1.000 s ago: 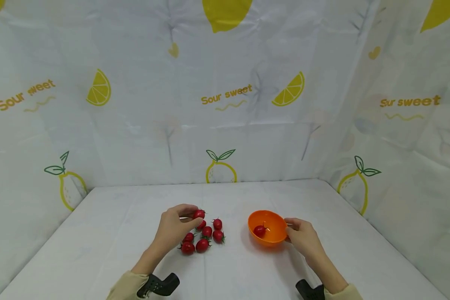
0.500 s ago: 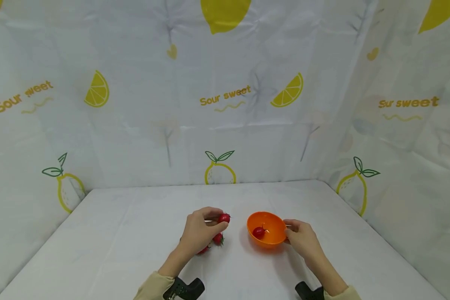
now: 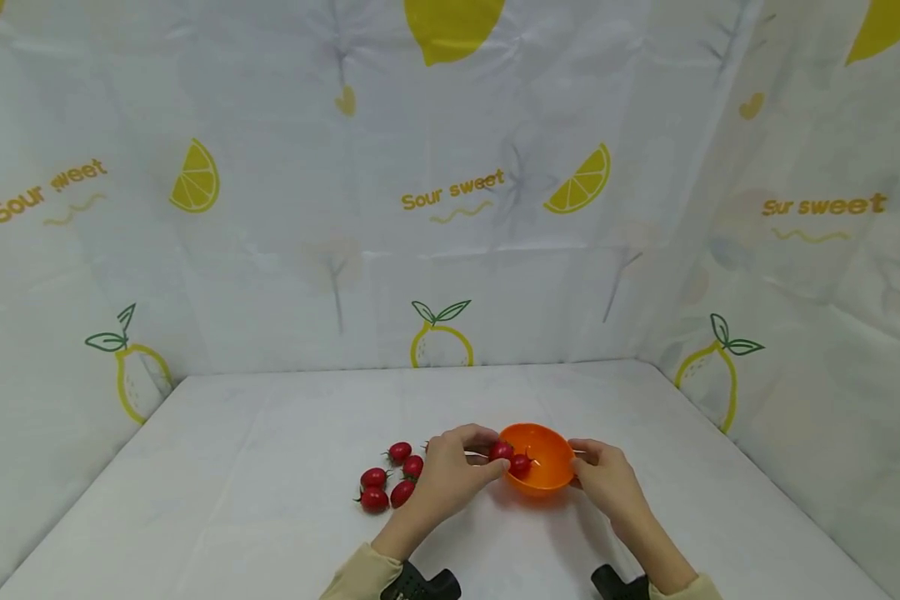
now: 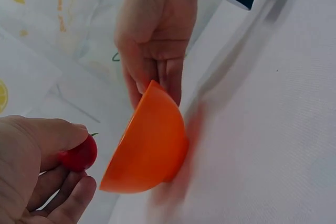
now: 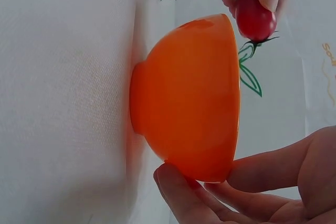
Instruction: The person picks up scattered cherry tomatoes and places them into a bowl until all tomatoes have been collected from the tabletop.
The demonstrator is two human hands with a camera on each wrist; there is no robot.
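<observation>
My left hand (image 3: 457, 471) pinches a red cherry tomato (image 5: 255, 16) between thumb and fingers, right at the left rim of an orange bowl (image 3: 546, 479). In the left wrist view the pinched tomato has a short green stem and is level with the bowl's rim. Another cherry tomato (image 3: 520, 465) lies inside the bowl. On the bowl's right side, my right hand (image 3: 607, 479) grips the rim and outer wall, thumb and fingers on either side. The right wrist view shows the bowl upright on its foot.
Several loose cherry tomatoes (image 3: 373, 500) lie on the white-covered table (image 3: 270, 467) left of the bowl, some partly hidden behind my left hand. A white sheet with lemon prints (image 3: 307, 275) hangs at the back and sides.
My left hand has carried the cherry tomato rightward, from above the loose tomatoes to the bowl's left rim. My right hand has stayed on the bowl.
</observation>
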